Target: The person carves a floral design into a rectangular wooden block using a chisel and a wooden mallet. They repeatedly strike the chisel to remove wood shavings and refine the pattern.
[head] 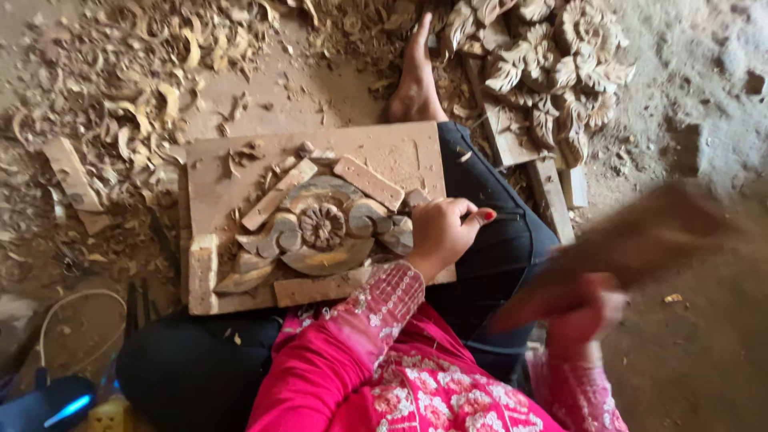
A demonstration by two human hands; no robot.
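A wooden board (232, 172) rests on my lap. On it lies a carved wooden flower piece (322, 227), held in place by small wood blocks (368, 182). My left hand (442, 232) sits at the carving's right edge, closed around a thin chisel (490, 216) whose tip is hidden near the wood. My right hand (582, 320) is off to the right, gripping a wooden mallet (640, 240) that is blurred with motion and raised above the floor.
Finished carved floral panels (552, 56) and planks lie at the top right beside my bare foot (416, 84). Wood shavings (120, 72) cover the floor at the top left. A blue device (48, 404) and a white cable (80, 298) sit at the bottom left.
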